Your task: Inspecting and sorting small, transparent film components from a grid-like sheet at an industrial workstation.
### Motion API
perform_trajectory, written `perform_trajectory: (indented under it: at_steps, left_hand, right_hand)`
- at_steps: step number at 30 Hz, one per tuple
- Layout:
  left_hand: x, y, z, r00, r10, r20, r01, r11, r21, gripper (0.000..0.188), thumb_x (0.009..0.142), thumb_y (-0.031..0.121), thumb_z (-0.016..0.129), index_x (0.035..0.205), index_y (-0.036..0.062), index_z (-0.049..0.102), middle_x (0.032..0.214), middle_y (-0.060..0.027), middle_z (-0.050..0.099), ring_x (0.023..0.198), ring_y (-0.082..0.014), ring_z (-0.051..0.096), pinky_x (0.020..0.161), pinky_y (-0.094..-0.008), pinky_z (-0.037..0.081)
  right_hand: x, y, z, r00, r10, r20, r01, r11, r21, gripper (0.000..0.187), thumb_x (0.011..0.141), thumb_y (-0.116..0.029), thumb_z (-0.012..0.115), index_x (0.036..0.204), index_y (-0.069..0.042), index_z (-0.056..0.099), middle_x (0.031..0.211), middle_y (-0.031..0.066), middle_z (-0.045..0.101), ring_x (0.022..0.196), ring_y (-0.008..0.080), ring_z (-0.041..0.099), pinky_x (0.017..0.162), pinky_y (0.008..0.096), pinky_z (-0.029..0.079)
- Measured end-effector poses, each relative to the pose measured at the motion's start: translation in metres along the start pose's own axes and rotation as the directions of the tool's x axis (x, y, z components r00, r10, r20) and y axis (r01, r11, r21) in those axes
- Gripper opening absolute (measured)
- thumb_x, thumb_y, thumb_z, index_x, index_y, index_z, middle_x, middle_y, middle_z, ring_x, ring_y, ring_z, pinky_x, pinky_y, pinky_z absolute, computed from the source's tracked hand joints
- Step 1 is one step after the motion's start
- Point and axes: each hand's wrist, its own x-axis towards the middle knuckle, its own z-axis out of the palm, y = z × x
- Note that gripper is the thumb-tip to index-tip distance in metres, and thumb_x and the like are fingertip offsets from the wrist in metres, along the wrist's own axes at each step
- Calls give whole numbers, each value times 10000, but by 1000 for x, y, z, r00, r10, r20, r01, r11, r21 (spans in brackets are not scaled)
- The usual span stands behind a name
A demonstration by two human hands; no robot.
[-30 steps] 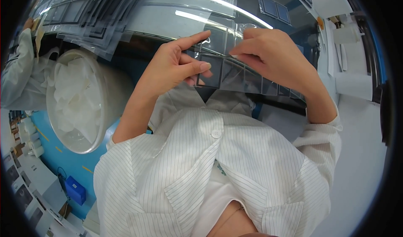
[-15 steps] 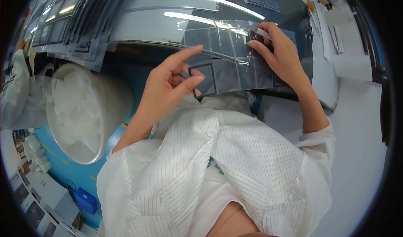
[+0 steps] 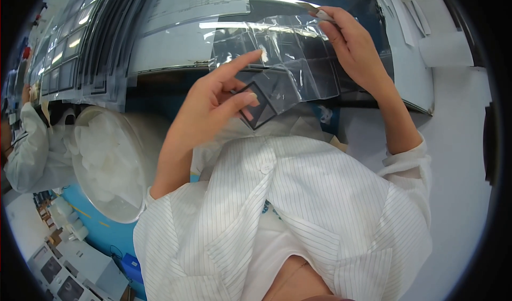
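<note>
Listing from the left: a co-worker's white sleeve [image 3: 24,146] at the far edge, well apart from the hands. White round bin [image 3: 114,162] holding crumpled white sheets, just left of the left forearm. Left hand [image 3: 213,106], fingers partly extended, pinching a small dark square tile [image 3: 260,106] between thumb and fingertips. Clear plastic pocketed sheet [image 3: 290,61] with dark squares, spanning between both hands above the dark surface [image 3: 160,85]. Right hand [image 3: 354,47], closed on the sheet's upper right corner. White paper roll [image 3: 445,47], right of the right hand.
</note>
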Motion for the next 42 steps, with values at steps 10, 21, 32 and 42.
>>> perform_trajectory:
  at_steps: [10,21,32,42]
  left_hand:
    - [10,4,-26,997,2,73,0,1000,-25,508,877,15,622,1370,66,507,833,-88,686,668,-100,637,599,-202,498]
    - [16,-18,23,1000,19,-2,-19,984,-177,528,908,9,587,1412,88,454,853,-54,619,816,-129,658,656,-224,559]
    - [19,-21,35,999,-1,39,6,993,-120,582,910,32,618,1446,55,392,861,-113,707,797,-130,684,662,-222,556]
    - [17,-17,31,997,-55,53,61,989,-131,600,900,26,624,1450,63,388,832,-119,716,743,-112,681,648,-213,553]
  right_hand:
    - [-57,-31,-18,965,-139,223,165,981,-104,400,743,-146,771,1113,-73,638,930,62,584,712,201,595,593,262,486]
    - [-36,-6,-34,989,-129,75,149,910,-387,379,828,85,589,1169,-68,650,1006,81,544,724,169,548,601,250,432]
    - [-59,-71,-11,996,79,50,-83,993,85,275,803,15,697,1066,-64,706,770,47,514,641,145,512,551,255,412]
    - [-52,-77,1,999,-4,47,-1,993,119,290,761,45,721,1031,-60,713,713,31,499,561,120,476,485,249,378]
